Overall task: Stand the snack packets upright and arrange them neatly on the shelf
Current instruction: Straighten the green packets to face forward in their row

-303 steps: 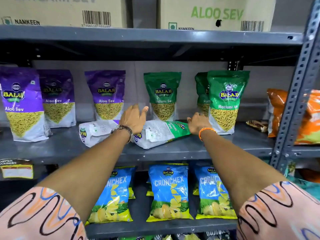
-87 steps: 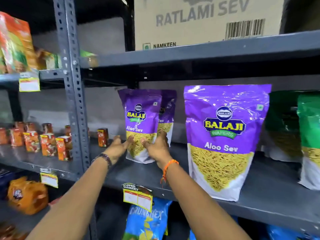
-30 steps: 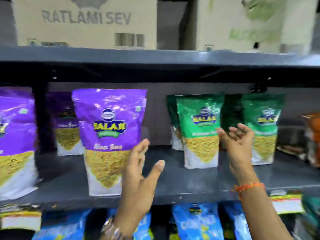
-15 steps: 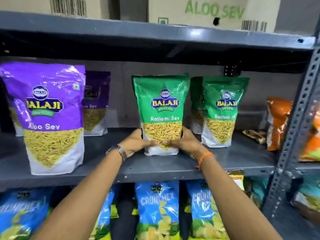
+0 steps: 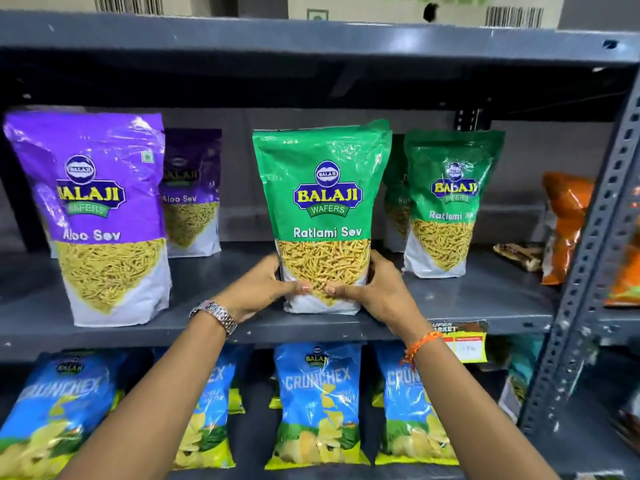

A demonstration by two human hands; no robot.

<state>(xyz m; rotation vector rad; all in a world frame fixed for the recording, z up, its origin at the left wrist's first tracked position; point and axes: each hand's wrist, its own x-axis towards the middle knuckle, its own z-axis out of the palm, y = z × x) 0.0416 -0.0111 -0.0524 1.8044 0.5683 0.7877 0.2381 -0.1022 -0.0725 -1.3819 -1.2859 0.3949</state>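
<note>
Shelf [image 5: 450,303], grey metal, mid tier. Green Ratlami Sev packet [image 5: 323,216]: upright, centre front, base on shelf. Left hand [image 5: 258,289] and right hand [image 5: 375,292] clasp its lower sides, thumbs across the front, fingers wrapped round. Second green packet [image 5: 450,202] upright, just to the right and further back. Purple Aloo Sev packet [image 5: 100,216] upright at left front; another purple packet [image 5: 192,192] behind it. Blue Crunchex packets [image 5: 318,403] on the tier below.

Glossy plastic film is glinting on the green packet [image 5: 323,188] and purple packet [image 5: 93,188]. The shelf [image 5: 450,299] is showing matt grey painted metal. A polished metal watch [image 5: 216,315] is shining; cardboard boxes [image 5: 415,6] are looking dull.
</note>
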